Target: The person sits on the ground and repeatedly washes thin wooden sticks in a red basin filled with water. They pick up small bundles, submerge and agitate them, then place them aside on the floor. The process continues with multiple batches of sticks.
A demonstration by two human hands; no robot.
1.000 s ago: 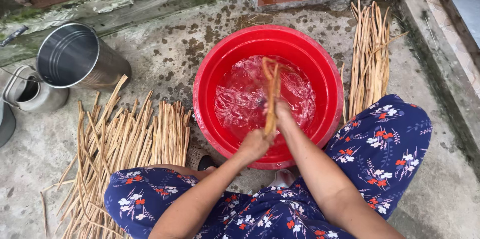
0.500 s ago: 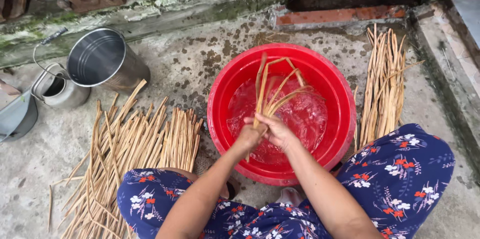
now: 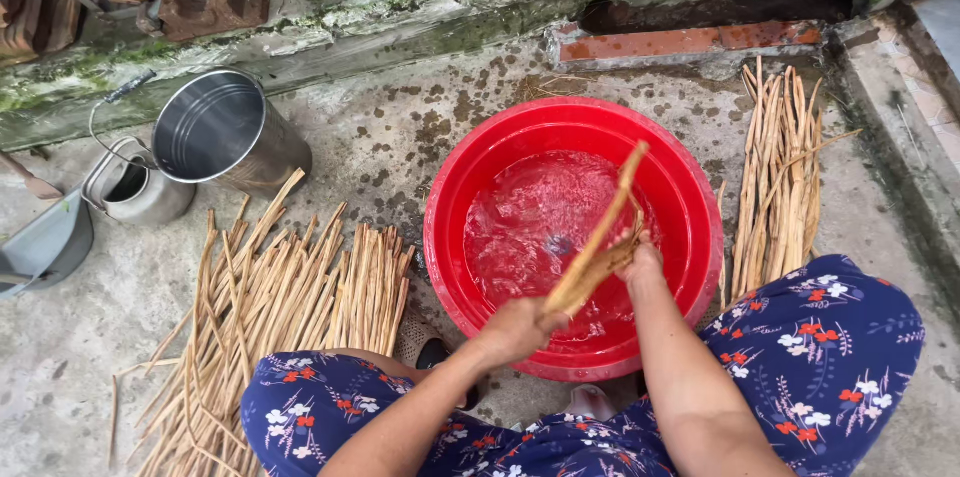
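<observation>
I saw both hands over the red basin (image 3: 690,237), which stood on the concrete floor (image 3: 400,137) between the knees. The left hand (image 3: 515,329), at six o'clock of the basin, was closed around the lower end of a small bundle of stalks (image 3: 600,242). The right hand (image 3: 640,259), at about four o'clock, was closed around the middle of it. The bundle pointed up toward one o'clock, its tip above the water (image 3: 530,217), I think so that both hands could rub it while it was wet. Dry stalks lay in a pile (image 3: 290,307) at nine o'clock, and a second pile (image 3: 780,167) at three o'clock. A steel bucket (image 3: 225,132) stood at ten o'clock.
</observation>
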